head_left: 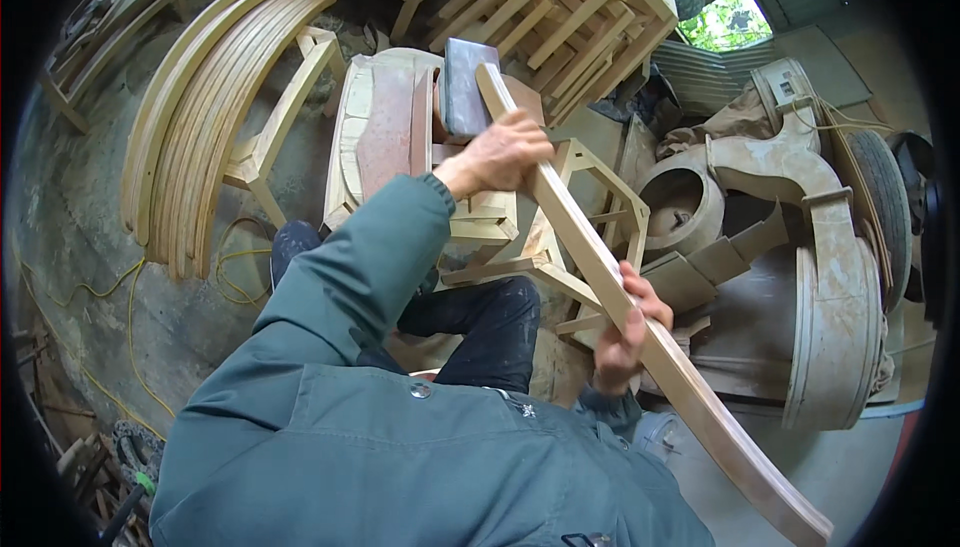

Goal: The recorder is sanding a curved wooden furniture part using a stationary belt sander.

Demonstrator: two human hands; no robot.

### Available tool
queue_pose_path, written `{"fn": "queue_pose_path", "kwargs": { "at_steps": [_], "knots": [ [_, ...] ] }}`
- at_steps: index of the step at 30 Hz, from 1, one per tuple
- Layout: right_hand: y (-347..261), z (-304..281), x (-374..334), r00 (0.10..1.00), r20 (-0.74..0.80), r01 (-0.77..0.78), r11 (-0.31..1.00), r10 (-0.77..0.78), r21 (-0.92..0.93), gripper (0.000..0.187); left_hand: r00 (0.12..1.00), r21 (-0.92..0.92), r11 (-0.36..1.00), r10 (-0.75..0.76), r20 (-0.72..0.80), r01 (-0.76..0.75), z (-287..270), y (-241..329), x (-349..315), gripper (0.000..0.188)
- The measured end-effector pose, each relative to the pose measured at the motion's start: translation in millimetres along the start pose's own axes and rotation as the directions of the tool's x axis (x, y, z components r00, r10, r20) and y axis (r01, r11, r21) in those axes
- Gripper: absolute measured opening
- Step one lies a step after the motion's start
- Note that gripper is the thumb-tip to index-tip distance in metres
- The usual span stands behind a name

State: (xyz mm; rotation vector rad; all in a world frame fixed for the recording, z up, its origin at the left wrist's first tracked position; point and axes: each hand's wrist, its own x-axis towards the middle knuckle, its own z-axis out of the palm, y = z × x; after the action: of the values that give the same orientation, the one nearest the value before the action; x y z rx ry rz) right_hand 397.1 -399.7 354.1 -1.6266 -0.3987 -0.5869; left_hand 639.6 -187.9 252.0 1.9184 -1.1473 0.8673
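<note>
**A:** ok so what are our fingers up to?

**B:** Left hand point(510, 152) is just past 12 o'clock, fingers curled down tight over a long wooden rail point(585, 242). Right hand point(625, 332) is at 4, thumb on the near side, fingers wrapped round the far side. So yeah, we're clamped on with both.

**A:** and the rail, where does it run?

**B:** Slantwise, from 12 down to about 4, bending a bit. Its far end sits right by a grey slab point(468, 97) at 12; can't tell if they're touching. That slab is on a dusty boxy stand point(385, 117) at 11.

**A:** what else is around us?

**B:** A pale open frame point(630, 212) just right of the rail, around 2. Further out, a pile of wooden frames point(560, 17) between 12 and 1, a bundle of curved strips point(205, 112) at 10, a big dusty duct point(830, 277) at 3, and yellow cord point(132, 327) between 8 and 9.
</note>
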Motion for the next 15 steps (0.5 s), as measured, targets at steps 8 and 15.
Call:
{"fn": "queue_pose_path", "kwargs": {
  "at_steps": [8, 15],
  "knots": [
    [-127.7, -5.6, 133.9, 0.987, 0.153, 0.001, 0.962, 0.042, -0.274, 0.029, 0.946, -0.116, 0.966, -0.252, -0.203, 0.233, -7.5, 43.4, 32.0, 0.029],
    [-126.5, 67.2, 310.9, 0.976, 0.18, -0.068, 0.957, 0.122, -0.281, 0.028, 0.792, -0.296, 0.862, -0.499, -0.351, 0.412, -19.4, 33.5, 59.6, 0.03]
  ]
}}
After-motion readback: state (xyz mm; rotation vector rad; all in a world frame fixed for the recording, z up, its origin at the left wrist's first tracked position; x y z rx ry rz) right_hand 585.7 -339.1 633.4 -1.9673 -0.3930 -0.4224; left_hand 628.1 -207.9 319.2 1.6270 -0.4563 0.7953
